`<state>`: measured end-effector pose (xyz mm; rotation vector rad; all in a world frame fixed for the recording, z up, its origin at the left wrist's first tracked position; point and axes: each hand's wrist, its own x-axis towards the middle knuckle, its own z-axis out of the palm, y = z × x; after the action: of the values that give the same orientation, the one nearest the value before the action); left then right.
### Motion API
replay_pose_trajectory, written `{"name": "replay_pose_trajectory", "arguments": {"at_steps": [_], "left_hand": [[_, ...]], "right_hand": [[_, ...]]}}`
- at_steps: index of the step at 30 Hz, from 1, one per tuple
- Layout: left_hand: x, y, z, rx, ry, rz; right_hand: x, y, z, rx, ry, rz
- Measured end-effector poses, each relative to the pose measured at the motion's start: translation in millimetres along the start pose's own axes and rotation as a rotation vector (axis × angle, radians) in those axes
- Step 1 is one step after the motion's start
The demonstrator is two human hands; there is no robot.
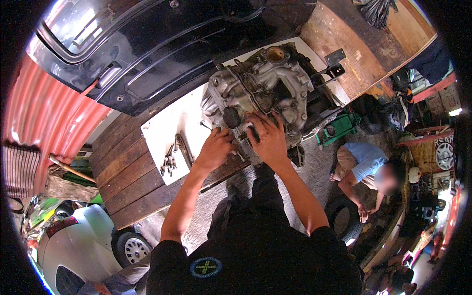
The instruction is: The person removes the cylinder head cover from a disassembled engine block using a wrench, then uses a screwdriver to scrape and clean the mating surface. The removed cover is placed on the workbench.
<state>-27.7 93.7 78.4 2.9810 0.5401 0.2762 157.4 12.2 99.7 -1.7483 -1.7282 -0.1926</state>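
Casing [260,93] on white sheet [158,129] atop bench [129,183]. Left hand [216,147] half-curled at near edge, hold unclear; right hand [268,137] loosely spread against it. Bench knock could scatter bolts [169,163]; casing slipping could pinch either hand.

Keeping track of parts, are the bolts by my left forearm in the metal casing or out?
Out: the bolts lie loose on the white sheet, to the left of the metal casing.

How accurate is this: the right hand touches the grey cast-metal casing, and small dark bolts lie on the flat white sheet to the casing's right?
The side is wrong: in the head view, the small dark bolts lie left of the grey cast-metal casing, on the flat white sheet.
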Motion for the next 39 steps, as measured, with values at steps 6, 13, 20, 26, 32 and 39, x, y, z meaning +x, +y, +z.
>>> {"name": "replay_pose_trajectory", "arguments": {"at_steps": [6,13,20,26,32,39], "left_hand": [[5,-5,4,0.021,-0.048,0.020],[11,6,5,0.144,-0.105,0.111],[10,-2,4,0.067,-0.118,0.004],[6,-12,12,0.023,-0.133,0.014],[7,-10,6,0.005,-0.063,0.046],[5,-7,6,-0.121,-0.045,-0.017]], "right_hand": [[2,-4,-4,0.001,-0.014,0.016],[2,-2,-2,0.012,-0.007,0.016],[-1,-2,0,-0.009,0.026,0.019],[2,-6,-4,0.018,-0.028,0.051],[2,-5,-4,0.000,-0.027,0.050],[5,-5,-8,0.036,-0.093,0.065]]}}
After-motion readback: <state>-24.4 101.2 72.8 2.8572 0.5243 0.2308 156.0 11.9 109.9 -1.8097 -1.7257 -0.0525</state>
